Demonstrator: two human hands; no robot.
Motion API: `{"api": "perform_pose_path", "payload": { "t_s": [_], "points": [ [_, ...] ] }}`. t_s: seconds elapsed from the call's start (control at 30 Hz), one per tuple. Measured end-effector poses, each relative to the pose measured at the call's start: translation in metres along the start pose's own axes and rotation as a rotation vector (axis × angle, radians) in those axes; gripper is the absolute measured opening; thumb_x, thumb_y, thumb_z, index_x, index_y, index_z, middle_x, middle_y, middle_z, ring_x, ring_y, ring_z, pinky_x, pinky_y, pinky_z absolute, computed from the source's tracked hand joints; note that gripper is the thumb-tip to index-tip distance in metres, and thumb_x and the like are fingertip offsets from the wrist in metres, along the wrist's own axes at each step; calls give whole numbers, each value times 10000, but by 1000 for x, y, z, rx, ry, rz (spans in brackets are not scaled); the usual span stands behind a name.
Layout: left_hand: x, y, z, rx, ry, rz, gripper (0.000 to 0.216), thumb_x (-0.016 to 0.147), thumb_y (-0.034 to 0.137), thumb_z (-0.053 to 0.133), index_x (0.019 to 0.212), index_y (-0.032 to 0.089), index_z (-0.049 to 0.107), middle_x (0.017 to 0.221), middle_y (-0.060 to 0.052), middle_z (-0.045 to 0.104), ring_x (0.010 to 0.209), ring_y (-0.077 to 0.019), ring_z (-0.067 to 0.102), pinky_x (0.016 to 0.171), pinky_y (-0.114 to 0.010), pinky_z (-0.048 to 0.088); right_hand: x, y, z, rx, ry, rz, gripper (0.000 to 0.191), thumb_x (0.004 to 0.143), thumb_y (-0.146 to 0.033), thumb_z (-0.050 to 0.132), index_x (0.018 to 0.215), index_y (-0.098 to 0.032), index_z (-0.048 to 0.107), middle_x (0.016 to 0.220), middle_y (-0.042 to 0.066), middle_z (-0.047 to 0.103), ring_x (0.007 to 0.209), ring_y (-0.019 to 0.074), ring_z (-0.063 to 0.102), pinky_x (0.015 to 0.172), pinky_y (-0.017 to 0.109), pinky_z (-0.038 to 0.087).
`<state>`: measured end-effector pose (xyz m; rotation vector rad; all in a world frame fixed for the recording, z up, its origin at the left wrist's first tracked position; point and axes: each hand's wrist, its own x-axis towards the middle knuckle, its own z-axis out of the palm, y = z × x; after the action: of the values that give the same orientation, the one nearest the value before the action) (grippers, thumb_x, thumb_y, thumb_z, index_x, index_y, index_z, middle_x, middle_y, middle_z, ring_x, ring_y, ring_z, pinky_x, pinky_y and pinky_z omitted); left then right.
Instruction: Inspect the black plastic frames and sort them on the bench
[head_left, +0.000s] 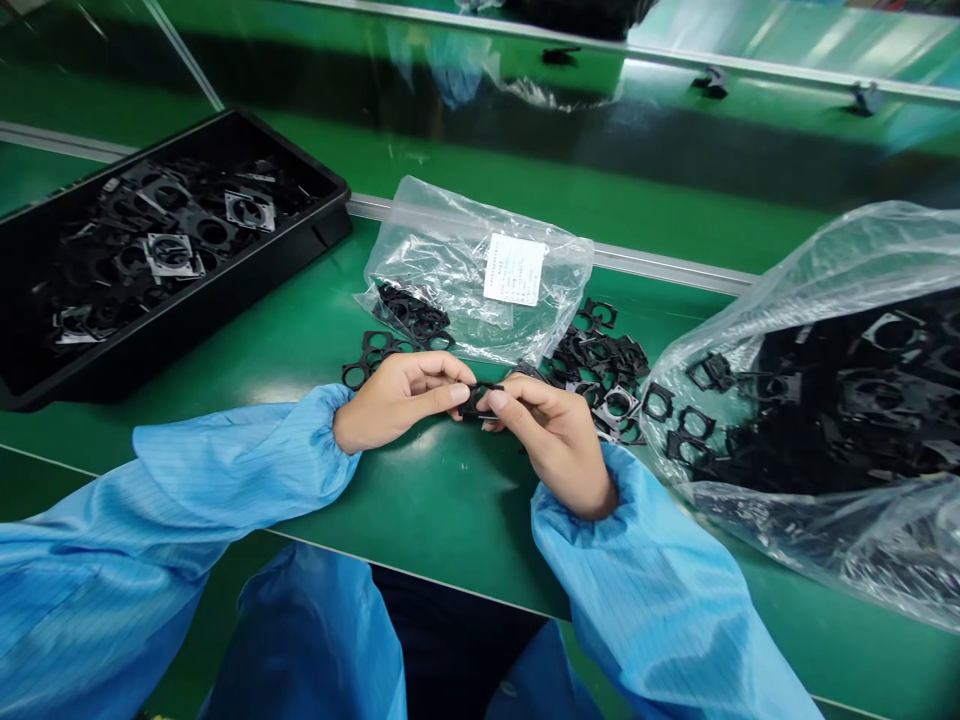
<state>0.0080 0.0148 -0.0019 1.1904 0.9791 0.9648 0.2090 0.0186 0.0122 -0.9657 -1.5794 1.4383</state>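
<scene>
Between my two hands is a small black frame part (475, 402) with a round opening, held just above the green table. My left hand (409, 398) pinches its left side between thumb and fingers. On its right side, the thumb and fingers of my right hand (551, 430) are closed on the same part. My fingers cover much of it. Beyond my right hand lies a loose pile of similar black frames (600, 360). Several more black frames (375, 345) lie behind my left hand.
A black bin (330, 228) full of dark and silvery frames stands at the left. A clear plastic bag (450, 235) with a white label (515, 268) lies behind my hands. A large open plastic bag (817, 245) of black parts fills the right. A metal rail (660, 265) crosses behind.
</scene>
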Motion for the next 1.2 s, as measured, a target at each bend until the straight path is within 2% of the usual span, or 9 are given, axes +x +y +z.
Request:
{"api": "perform_pose_path", "payload": {
  "t_s": [0.3, 0.7, 1.0, 1.2],
  "points": [
    [1, -1, -1, 24, 22, 41, 413, 783, 522, 871, 799, 137, 721, 726, -35, 712, 623, -141, 685, 614, -250, 595, -2, 0, 1, -59, 16, 11, 423, 955, -554, 678, 748, -186, 708, 686, 6, 644, 645, 137, 582, 623, 278, 473],
    [1, -3, -2, -25, 35, 96, 380, 768, 481, 896, 757, 137, 736, 673, -27, 697, 600, -125, 668, 575, -215, 565, -4, -1, 0, -26, 15, -3, 381, 960, -509, 691, 761, -185, 715, 709, 5, 652, 657, 135, 598, 630, 276, 479],
    [0, -3, -1, -17, 11, 29, 380, 776, 487, 887, 853, 134, 769, 755, -45, 743, 625, -141, 692, 627, -251, 597, -1, 4, -1, 43, 39, 51, 364, 931, -509, 727, 783, -177, 743, 713, 9, 671, 636, 127, 603, 624, 268, 511],
    [0, -3, -1, 3, 17, 24, 366, 781, 473, 885, 826, 133, 758, 734, -32, 733, 625, -131, 695, 622, -228, 586, -1, 5, 1, -6, 84, 18, 358, 920, -504, 742, 774, -178, 772, 706, 7, 650, 629, 125, 597, 598, 267, 480]
  ]
}}
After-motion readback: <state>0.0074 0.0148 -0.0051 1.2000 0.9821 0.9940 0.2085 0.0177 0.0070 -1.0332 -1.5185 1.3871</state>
